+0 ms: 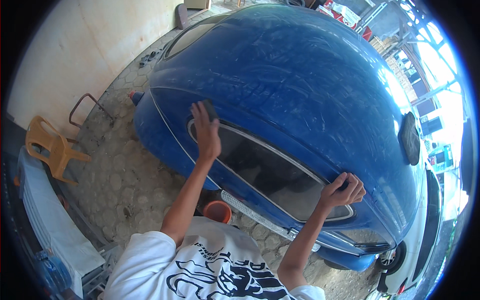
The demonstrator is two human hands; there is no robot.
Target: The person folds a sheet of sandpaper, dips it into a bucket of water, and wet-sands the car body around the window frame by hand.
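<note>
A blue rounded car (280,65) fills the middle, its roof marked with pale smears and dusty streaks. My left hand (206,132) is at the rear upper corner of the side window (270,167), fingers extended along a small dark block (210,110) against the bodywork. Part of that block is hidden by the fingers. Over the window's other end, my right hand (345,190) is curled closed beside the roof edge. Something dark shows between its thumb and fingers, too small to name.
An orange bucket (217,211) stands on the paving between me and the car. At left are a yellow plastic chair (50,147) and a clear bluish water bottle (52,272). A dark flat item (411,139) lies on the roof's right side; a white car (417,250) stands beyond.
</note>
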